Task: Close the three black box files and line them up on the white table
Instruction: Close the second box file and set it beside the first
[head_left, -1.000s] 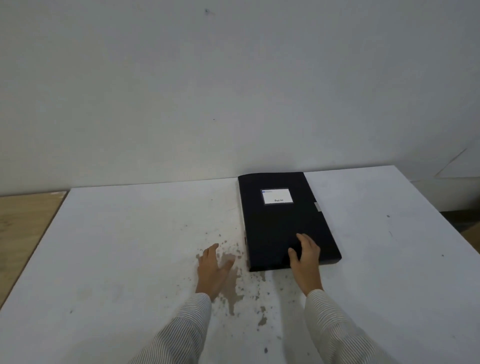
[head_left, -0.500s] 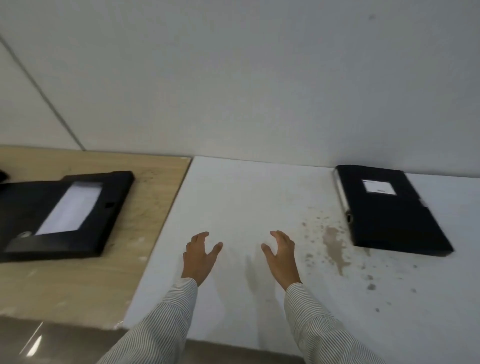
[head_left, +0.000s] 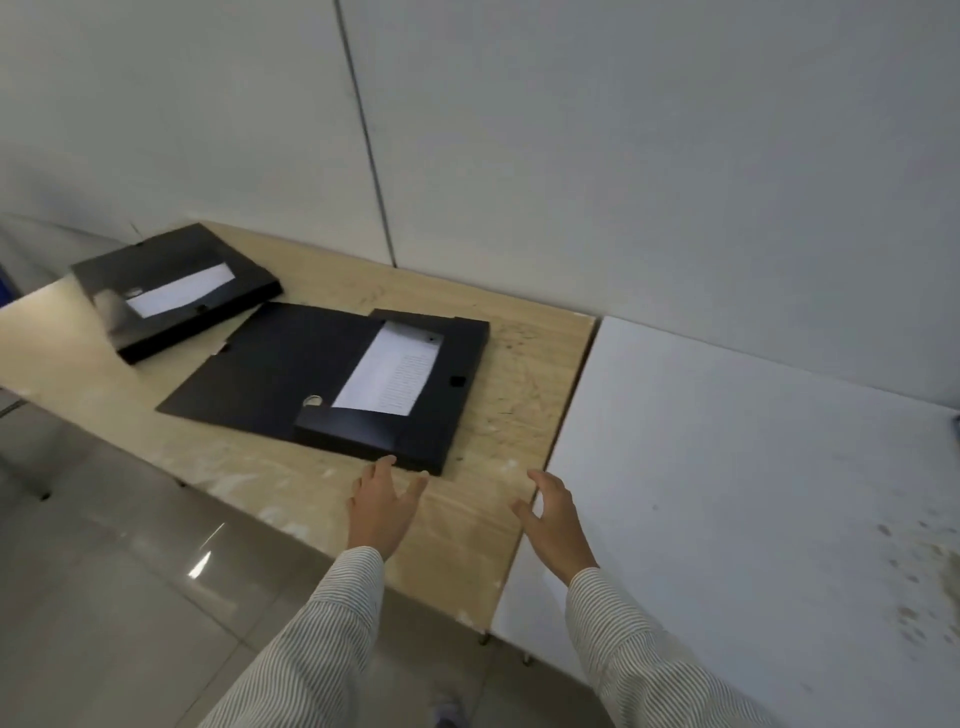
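Two open black box files lie on the wooden table (head_left: 498, 395). The nearer box file (head_left: 291, 364) has its lid spread out to the left and white printed paper inside. The farther box file (head_left: 171, 291) sits at the back left, also showing white paper. My left hand (head_left: 382, 506) hovers with fingers spread just in front of the nearer file's front corner, almost touching it. My right hand (head_left: 553, 519) is open over the seam between the wooden table and the white table (head_left: 727, 467). The third file is out of view.
A grey panelled wall runs behind both tables. Glossy floor tiles (head_left: 130, 597) lie below the wooden table's front edge. Brown stains (head_left: 914, 561) mark the white table at the right. Striped sleeves cover both forearms.
The view has swung left from the closed file on the white table to the wooden table. Both hands left that file and now reach toward the nearer open file.
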